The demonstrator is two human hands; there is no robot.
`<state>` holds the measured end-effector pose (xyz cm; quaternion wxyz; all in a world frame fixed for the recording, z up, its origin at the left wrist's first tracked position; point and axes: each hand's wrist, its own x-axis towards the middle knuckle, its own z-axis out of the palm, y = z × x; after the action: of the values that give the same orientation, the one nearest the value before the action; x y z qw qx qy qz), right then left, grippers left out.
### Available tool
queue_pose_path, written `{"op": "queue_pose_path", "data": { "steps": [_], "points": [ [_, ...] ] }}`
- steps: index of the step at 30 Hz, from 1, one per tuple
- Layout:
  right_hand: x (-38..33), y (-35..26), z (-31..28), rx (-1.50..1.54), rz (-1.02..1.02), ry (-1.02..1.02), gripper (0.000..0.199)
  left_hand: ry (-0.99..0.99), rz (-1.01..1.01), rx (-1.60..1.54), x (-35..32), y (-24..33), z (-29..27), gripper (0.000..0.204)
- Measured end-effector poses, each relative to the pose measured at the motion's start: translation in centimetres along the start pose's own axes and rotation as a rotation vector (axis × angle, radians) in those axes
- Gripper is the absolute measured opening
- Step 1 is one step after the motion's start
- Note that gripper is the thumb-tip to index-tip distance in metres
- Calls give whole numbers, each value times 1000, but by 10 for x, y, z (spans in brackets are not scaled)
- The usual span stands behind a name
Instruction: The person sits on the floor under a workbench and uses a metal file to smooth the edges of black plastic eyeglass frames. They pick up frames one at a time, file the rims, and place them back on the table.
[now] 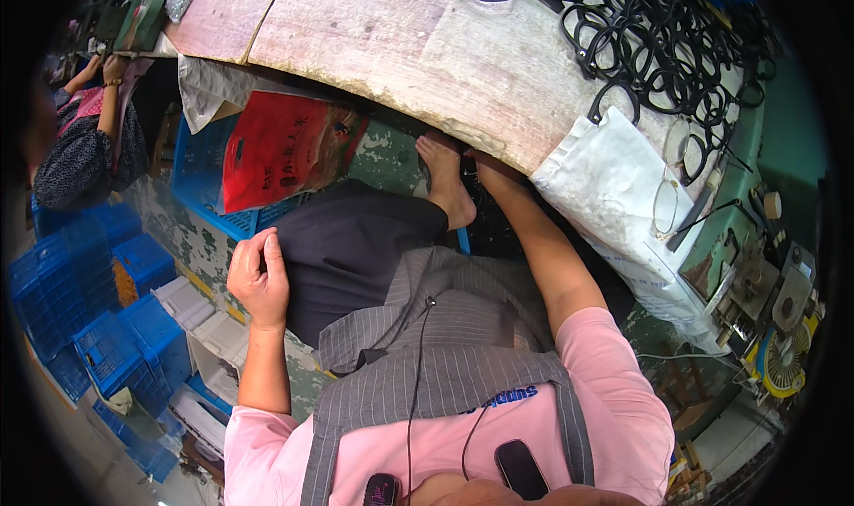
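Head view. The worn wooden tabletop point(427, 52) curves across the upper frame; its near edge runs from upper left down to the right, directly above my knees. Open room lies under that edge, around my bare foot point(447, 178), and to my left above the blue crates point(98, 319).

My left hand point(259, 277) rests on my dark trouser leg point(347, 248), fingers curled into a loose fist; it grips nothing that I can see. My right hand point(492, 170) reaches forward under the table edge, just beside the foot. Its fingers are hidden there, so I cannot tell whether they are spread or closed.

The pile of black spectacle frames point(658, 52) lies on the tabletop at upper right, well apart from both hands. A white sack point(614, 186) hangs over the edge, near my right forearm. A red bag point(285, 145) sits in a crate ahead of my left hand.
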<state>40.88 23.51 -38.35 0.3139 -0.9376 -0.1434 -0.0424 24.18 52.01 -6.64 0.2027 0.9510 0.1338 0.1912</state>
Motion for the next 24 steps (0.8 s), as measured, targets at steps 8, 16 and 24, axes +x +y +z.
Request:
{"op": "queue_pose_path", "data": {
  "steps": [8,16,24],
  "points": [
    [-10,4,14,-164,-123,36,41,-1,1,-2,0,-1,0,5],
    [-4,-1,18,-208,-137,28,39,0,15,-12,1,1,0,5],
    [-5,-23,-12,-58,-48,-141,33,25,34,-38,3,7,-1,5]
  ]
}}
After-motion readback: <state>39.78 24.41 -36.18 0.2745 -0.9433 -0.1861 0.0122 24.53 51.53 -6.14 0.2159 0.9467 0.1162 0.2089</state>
